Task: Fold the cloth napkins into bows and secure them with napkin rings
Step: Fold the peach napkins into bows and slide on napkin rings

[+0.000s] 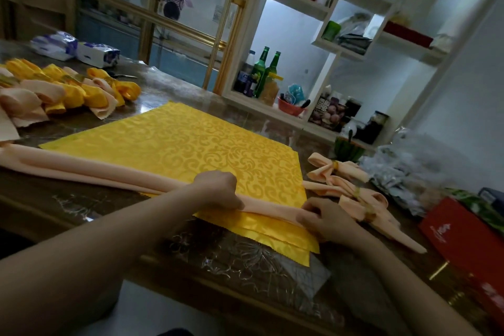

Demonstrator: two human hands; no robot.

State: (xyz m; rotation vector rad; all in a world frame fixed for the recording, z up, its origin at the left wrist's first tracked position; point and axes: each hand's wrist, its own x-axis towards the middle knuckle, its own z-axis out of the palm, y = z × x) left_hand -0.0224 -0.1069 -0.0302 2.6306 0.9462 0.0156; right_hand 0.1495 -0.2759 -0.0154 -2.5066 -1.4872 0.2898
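Observation:
A peach napkin (90,169) folded into a long narrow band lies across the near edge of a stack of flat yellow patterned napkins (177,144). My left hand (218,189) presses down on the band near its right part. My right hand (323,219) pinches the band's right end at the corner of the yellow stack. Finished peach bows (338,169) with gold napkin rings (335,164) lie just right of my right hand. A pile of finished yellow and peach bows (62,90) sits at the far left.
A dark table (245,256) under clear plastic holds everything. A red box (463,237) and crinkled plastic bags (403,172) sit at the right. Tissue packs (79,49) and scissors (122,75) lie at the far left. White shelves with green bottles (261,71) stand behind.

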